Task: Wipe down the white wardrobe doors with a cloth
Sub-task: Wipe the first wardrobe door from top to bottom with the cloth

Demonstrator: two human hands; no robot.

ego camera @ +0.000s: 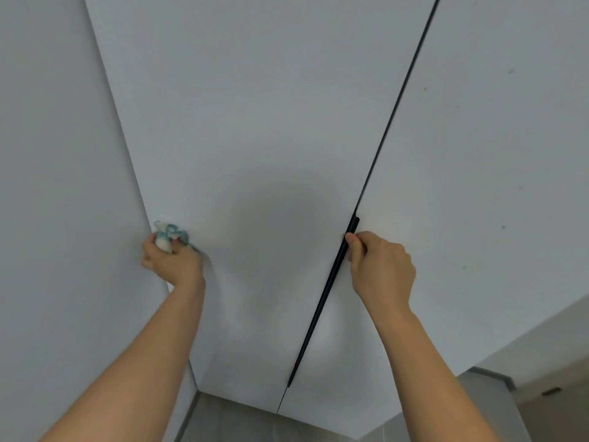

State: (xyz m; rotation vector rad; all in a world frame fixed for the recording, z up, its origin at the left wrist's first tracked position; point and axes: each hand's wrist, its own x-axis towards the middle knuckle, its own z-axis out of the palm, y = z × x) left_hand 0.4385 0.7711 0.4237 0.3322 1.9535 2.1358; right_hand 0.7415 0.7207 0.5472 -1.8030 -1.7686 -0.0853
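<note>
Two white wardrobe doors fill the view, the left door (255,138) and the right door (478,154), split by a dark gap. My left hand (172,260) grips a bunched white and teal cloth (169,236) and holds it against the left door near its left edge. A long black handle (331,282) runs down the inner edge of the doors. My right hand (379,266) curls its fingers round this handle near its top end.
A white side wall (57,186) meets the left door at a corner. Grey floor tiles (242,419) show below the doors. A grey skirting and pale wall (541,362) lie at the lower right.
</note>
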